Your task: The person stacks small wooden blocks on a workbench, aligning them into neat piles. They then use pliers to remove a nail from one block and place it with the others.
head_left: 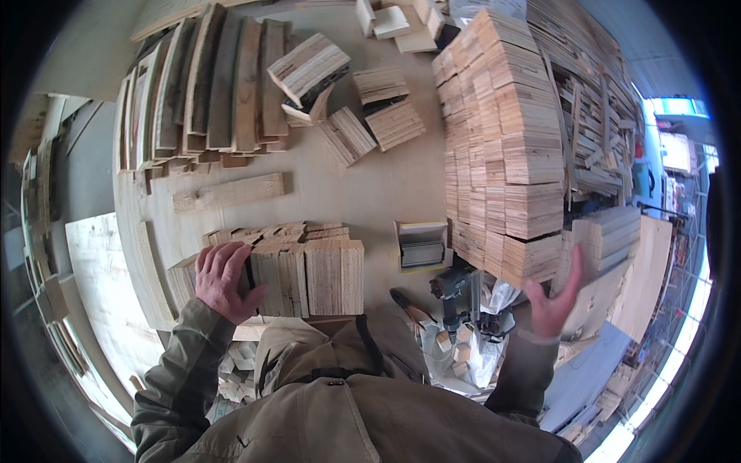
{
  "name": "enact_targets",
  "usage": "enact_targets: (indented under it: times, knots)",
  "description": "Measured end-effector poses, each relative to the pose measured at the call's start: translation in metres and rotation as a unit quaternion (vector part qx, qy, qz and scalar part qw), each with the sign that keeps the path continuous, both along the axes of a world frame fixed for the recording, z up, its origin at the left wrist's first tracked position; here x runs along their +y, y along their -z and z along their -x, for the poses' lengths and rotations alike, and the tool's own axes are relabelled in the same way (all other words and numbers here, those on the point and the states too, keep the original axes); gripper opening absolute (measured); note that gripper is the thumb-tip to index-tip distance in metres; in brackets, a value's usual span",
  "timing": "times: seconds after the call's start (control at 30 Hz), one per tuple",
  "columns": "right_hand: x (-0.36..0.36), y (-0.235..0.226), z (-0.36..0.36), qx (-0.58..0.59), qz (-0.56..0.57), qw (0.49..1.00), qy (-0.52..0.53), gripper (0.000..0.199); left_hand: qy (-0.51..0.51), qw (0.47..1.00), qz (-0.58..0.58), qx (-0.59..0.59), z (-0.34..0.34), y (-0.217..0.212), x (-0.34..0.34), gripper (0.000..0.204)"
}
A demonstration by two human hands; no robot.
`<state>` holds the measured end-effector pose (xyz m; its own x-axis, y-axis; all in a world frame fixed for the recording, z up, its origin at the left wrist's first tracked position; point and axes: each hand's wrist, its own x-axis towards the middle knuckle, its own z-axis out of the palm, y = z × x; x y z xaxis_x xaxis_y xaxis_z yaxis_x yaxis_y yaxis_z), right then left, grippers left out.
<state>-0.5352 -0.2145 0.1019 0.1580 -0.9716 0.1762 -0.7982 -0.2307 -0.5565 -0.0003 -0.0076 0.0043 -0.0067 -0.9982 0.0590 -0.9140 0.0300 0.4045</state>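
Observation:
My left hand (224,285) lies over the left part of a row of upright wood pieces (332,274) in front of my body. Its fingers are bent over the tops and its thumb is apart from them, with a narrow dark strip showing between; what that strip is I cannot tell. My right hand (557,299) is raised beside the near end of the tall stack of wood blocks (502,154). Its thumb and fingers are spread, and nothing shows in them. A nail gun (451,289) stands between the hands, nearer the right one.
Beyond the left hand lie a loose board (229,192) and a pile of long boards (224,85). Several block bundles (347,135) sit farther back. An open box of metal fasteners (423,251), pliers (411,305) and a plastic bag of offcuts (463,351) are near the nail gun.

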Motion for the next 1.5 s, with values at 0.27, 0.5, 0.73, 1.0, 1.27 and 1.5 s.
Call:
enact_targets:
  times: [0.27, 0.5, 0.73, 1.0, 1.27, 1.5]
  knots:
    - [-0.007, 0.022, -0.141, -0.115, 0.01, 0.987, -0.113, 0.082, -0.006, 1.0, -0.002, 0.011, -0.001, -0.002, -0.001, 0.079]
    - [-0.128, 0.17, -0.245, 0.018, -0.084, 0.991, -0.106, 0.113, -0.012, 1.0, -0.003, 0.012, -0.001, -0.001, 0.0, 0.079]
    - [-0.196, 0.223, -0.285, 0.277, -0.226, 0.931, -0.074, 0.129, -0.013, 1.0, -0.004, 0.014, -0.001, -0.002, -0.001, 0.08]
    - [-0.201, 0.245, -0.277, 0.265, -0.224, 0.934, -0.081, 0.124, -0.01, 1.0, -0.006, 0.009, -0.001, -0.004, -0.004, 0.081]
    - [-0.168, 0.229, -0.268, 0.304, -0.23, 0.923, -0.046, 0.123, -0.013, 1.0, -0.015, 0.009, 0.0, -0.006, -0.004, 0.08]
    - [-0.093, 0.217, -0.247, 0.332, -0.271, 0.903, -0.036, 0.124, -0.02, 1.0, -0.016, 0.016, 0.001, -0.007, -0.003, 0.081]
